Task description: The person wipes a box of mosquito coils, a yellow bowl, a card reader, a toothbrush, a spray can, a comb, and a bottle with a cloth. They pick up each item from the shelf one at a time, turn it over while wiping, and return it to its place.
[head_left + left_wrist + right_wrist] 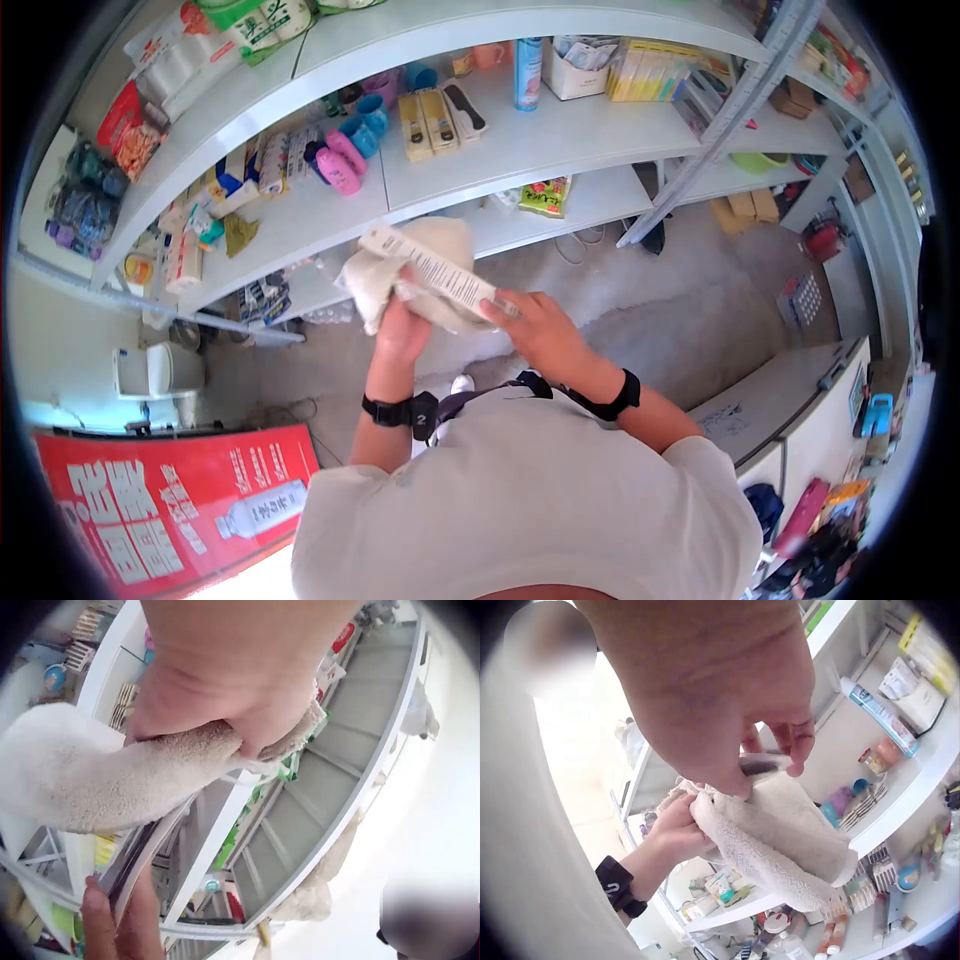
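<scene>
My left hand (402,332) grips a cream terry towel (372,288), which hangs in folds around its fingers; the towel (90,780) spreads out to the left in the left wrist view. Across the towel lies a long, narrow white package (435,268) with printed lines on its upper face. The near end of that package is pinched between the thumb and fingers of my right hand (545,335). Seen from the right wrist, something dark shows inside the package (769,765), close above the towel (780,840). The package's contents are otherwise hidden.
A curved white shelf (540,135) runs ahead, bearing pink bottles (340,168), boxed brushes (428,122), a blue spray can (527,75) and a white carton (577,75). A red poster board (190,500) stands at lower left, a white cabinet (800,410) at right.
</scene>
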`<act>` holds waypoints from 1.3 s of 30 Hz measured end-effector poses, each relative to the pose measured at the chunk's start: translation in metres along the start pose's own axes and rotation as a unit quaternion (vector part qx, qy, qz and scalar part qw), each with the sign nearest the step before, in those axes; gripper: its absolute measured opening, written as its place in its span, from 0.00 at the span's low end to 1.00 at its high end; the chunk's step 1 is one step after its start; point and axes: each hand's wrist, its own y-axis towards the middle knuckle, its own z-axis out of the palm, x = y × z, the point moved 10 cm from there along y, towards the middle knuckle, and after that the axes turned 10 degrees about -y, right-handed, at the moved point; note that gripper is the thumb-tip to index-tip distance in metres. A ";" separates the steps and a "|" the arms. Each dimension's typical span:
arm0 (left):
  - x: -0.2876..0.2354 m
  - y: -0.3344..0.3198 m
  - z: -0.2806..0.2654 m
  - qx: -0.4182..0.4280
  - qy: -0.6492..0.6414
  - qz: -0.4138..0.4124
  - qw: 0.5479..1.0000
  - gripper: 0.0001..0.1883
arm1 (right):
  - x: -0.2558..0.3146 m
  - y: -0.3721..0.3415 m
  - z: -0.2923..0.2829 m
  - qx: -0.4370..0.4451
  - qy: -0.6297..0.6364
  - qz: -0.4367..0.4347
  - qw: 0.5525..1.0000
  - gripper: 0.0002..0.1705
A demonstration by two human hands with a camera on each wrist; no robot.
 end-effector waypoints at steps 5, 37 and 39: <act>0.078 -0.025 0.027 -0.001 0.144 -0.137 0.980 0.20 | -0.022 -0.004 -0.018 -0.026 0.038 0.004 0.999 0.36; -0.172 -0.061 -0.338 -0.286 0.003 0.135 0.949 0.20 | -0.142 0.062 0.167 -0.003 0.446 0.435 0.782 0.21; -0.171 -0.073 -0.325 -0.292 0.019 0.146 0.945 0.21 | -0.173 0.084 0.151 -0.040 0.376 0.413 0.828 0.23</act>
